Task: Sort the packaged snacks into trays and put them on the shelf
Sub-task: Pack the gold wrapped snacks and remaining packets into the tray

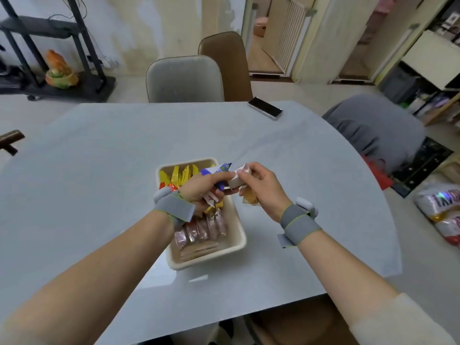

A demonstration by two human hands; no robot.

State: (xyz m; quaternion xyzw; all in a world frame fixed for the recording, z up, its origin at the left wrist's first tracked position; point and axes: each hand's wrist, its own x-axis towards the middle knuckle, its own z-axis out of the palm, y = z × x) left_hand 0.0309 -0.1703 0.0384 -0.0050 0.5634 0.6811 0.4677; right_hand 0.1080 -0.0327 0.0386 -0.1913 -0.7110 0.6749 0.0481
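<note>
A cream tray (234, 247) sits mid-table with yellow snack packets (180, 175) standing at its far end and pink wrapped snacks (201, 230) plus brown biscuits nearer me. Over the tray, my left hand (201, 189) grips a bundle of packets, among them a blue-and-white packet (215, 170). My right hand (261, 189) is just right of the tray and pinches a small white packet (236, 179) that touches the left hand's bundle. A tan snack (250, 199) shows under the right hand's fingers.
A phone (265, 108) lies near the grey table's (99, 158) far edge. Two chairs (184, 78) stand behind the table, and a grey padded seat (373, 125) is at the right. A black rack (49, 28) stands at the back left. Bags lie on the floor to the right (440, 210).
</note>
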